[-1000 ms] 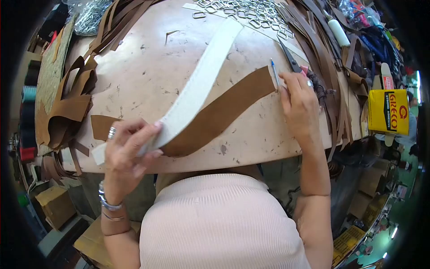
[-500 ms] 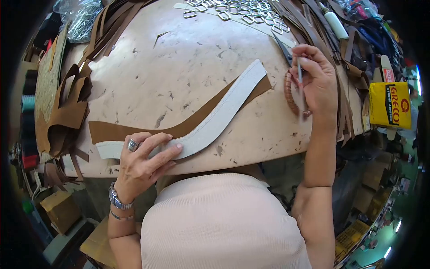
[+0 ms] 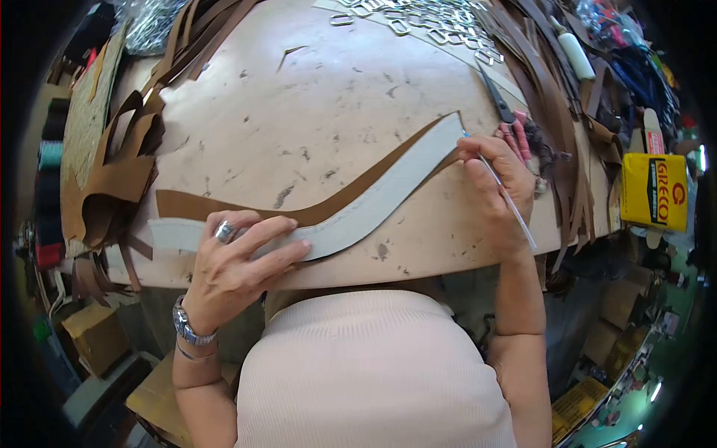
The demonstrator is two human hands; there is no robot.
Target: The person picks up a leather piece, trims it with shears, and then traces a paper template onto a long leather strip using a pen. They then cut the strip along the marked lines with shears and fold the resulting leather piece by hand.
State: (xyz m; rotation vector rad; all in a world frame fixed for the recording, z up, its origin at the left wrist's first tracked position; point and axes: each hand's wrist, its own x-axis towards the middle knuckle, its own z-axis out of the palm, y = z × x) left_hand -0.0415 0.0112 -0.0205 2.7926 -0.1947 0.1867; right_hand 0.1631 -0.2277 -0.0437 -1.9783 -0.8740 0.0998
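A curved white template point(image 3: 388, 183) lies over a brown leather piece point(image 3: 183, 204), whose edge shows along the template's upper side and beneath its right end. My left hand point(image 3: 243, 257) rests on the template's left part, fingers spread and pressing on it. In my right hand point(image 3: 504, 179) is a thin pen point(image 3: 511, 203), pinched between thumb and fingers. Its tip touches or nearly touches the template's upper right corner. Just beyond that hand lie scissors point(image 3: 499, 97) with pink-wrapped handles.
Metal rings point(image 3: 437, 36) are heaped at the back. Brown strips point(image 3: 534, 56) run down the right side, beside a white bottle point(image 3: 575, 56) and a yellow box point(image 3: 654, 193). Folded brown leather point(image 3: 119, 198) and thread spools point(image 3: 51, 154) stand at the left.
My right hand has come down and left to the template's right end, turning the pen. The scissors' handles are uncovered. The template has shifted slightly on the leather, and the view has moved a little.
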